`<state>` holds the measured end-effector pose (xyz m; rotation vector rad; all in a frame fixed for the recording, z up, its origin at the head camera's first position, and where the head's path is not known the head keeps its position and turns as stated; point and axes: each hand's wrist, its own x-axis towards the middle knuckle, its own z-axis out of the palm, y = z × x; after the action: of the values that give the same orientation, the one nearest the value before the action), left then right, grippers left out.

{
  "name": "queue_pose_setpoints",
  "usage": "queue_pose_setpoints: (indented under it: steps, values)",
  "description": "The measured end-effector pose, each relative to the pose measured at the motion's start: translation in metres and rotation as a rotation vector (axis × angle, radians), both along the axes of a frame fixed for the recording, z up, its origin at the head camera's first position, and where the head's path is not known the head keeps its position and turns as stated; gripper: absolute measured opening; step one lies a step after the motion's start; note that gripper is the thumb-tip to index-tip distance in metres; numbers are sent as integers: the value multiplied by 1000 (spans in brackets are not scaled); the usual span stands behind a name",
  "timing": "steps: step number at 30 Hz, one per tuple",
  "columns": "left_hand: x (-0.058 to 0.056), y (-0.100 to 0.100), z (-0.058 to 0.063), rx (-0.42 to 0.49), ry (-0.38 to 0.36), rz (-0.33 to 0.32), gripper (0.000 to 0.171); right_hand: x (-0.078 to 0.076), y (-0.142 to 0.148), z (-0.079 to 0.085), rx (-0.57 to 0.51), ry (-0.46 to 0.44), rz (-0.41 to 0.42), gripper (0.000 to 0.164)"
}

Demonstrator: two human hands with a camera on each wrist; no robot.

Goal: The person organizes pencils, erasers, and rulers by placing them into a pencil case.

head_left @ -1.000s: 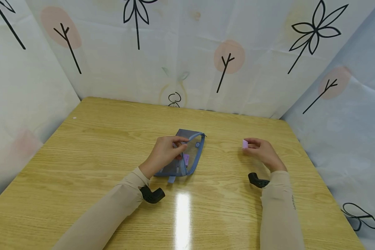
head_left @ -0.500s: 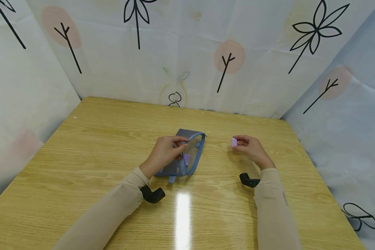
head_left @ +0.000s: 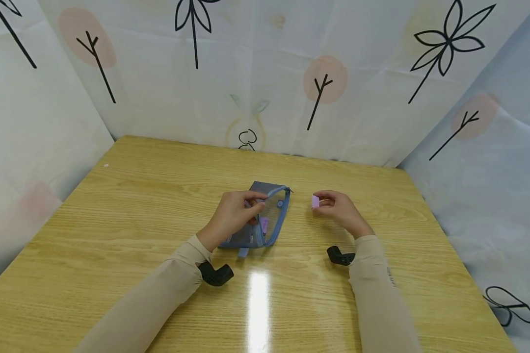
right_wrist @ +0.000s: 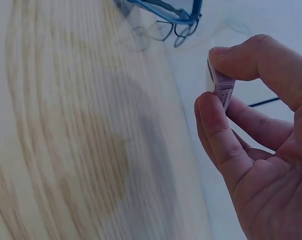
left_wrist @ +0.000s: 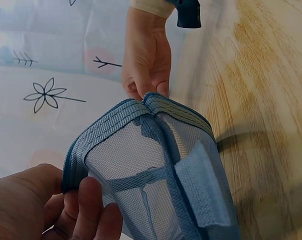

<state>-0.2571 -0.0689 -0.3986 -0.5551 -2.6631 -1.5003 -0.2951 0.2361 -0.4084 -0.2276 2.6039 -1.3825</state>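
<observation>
A blue mesh zipper pouch [head_left: 284, 212] lies on the table with its mouth spread wide toward the right. My left hand [head_left: 235, 212] pinches the near edge of that mouth between thumb and fingers; the left wrist view shows the grip on the pouch's zipper band [left_wrist: 106, 122]. Inside the pouch a purple piece [head_left: 263, 224] shows partly. To the right, above the table, my right hand [head_left: 341, 212] holds a small purple-and-white box [head_left: 315, 201] between thumb and fingertips. Small print marks the box's end in the right wrist view, too blurred to read.
The wooden table [head_left: 159, 186] runs back to a patterned cloth wall [head_left: 269, 73]. Cloth also hangs at both sides. A tiny white scrap [head_left: 106, 165] lies at the far left. Black wrist mounts [head_left: 215, 275] stick out from the sleeves.
My right hand has moved left toward the pouch, carrying the small purple-and-white box. The left hand and the pouch have stayed in place.
</observation>
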Motion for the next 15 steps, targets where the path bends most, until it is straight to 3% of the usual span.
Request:
queue_pose_setpoints:
  steps: [15]
  values:
    - [0, 0, 1, -5, -2, 3, 27, 3, -41, 2, -24, 23, 81, 53]
